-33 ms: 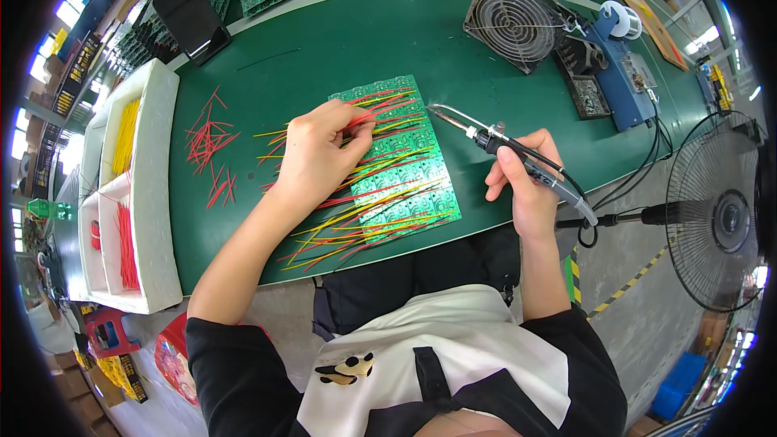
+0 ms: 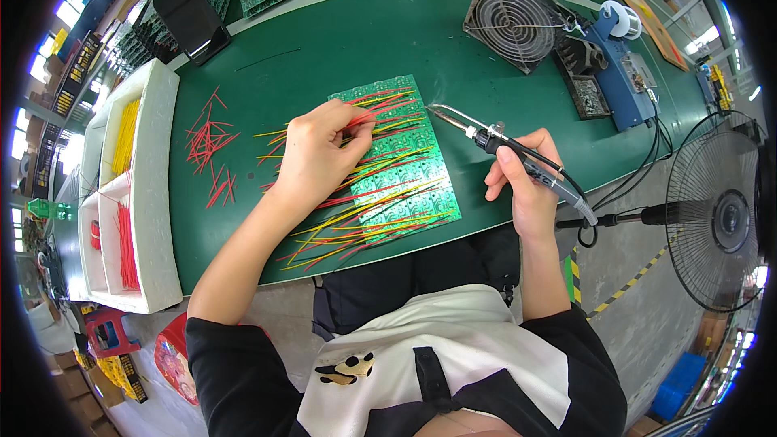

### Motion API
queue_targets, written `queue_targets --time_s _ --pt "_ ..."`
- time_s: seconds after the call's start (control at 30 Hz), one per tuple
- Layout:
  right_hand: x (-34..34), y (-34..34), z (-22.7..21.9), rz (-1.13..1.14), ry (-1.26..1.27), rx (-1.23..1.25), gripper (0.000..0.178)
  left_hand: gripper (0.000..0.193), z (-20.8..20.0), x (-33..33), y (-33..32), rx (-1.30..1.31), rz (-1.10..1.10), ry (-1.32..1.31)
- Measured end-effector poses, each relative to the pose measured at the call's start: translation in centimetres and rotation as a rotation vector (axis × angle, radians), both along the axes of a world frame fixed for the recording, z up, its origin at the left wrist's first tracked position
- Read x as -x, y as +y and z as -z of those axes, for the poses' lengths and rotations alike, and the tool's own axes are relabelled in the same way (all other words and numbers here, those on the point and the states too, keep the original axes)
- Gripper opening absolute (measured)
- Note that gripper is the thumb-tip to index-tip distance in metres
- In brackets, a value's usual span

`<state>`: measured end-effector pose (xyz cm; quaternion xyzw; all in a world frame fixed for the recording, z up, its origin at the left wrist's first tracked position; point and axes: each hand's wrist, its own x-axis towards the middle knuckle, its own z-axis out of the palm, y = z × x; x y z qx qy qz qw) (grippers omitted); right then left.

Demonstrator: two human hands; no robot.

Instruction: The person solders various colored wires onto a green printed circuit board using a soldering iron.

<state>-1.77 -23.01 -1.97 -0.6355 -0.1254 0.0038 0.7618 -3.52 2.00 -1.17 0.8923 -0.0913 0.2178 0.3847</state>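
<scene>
A green circuit board panel (image 2: 394, 208) lies on the bench, with several red and yellow wires (image 2: 380, 195) running across it and out past its left side. Over its upper left part, my left hand (image 2: 325, 142) is closed, thumb and fingers pinching red wires (image 2: 356, 117); the fingertips partly hide how many. In my right hand (image 2: 528, 182) is a soldering iron (image 2: 518, 158) with a thin metal tube beside its tip. That tip points left, at the panel's upper right edge; whether it touches cannot be told.
Loose red wires (image 2: 212, 142) lie left of the panel. A white foam box (image 2: 166, 194) of yellow and red wires stands at the left, a phone (image 2: 190, 16) behind it. Back right are a square fan (image 2: 515, 20) and a blue soldering station (image 2: 623, 85). A floor fan (image 2: 728, 222) stands right.
</scene>
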Motion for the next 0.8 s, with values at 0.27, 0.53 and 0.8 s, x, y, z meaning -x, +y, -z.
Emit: queue_targets --time_s 0.27,0.53,0.8 --pt "-0.15 -0.09 -0.08 -0.026 -0.008 0.016 0.017 0.011 0.00 -0.04 0.08 0.007 -0.001 0.009" --pt "-0.18 -0.02 -0.21 -0.025 -0.006 0.029 0.017 0.009 -0.02 -0.18 -0.05 0.024 -0.009 -0.025" --pt "-0.39 -0.28 0.12 0.031 -0.015 -0.070 0.017 0.009 0.09 -0.22 0.03 0.027 -0.007 -0.018"
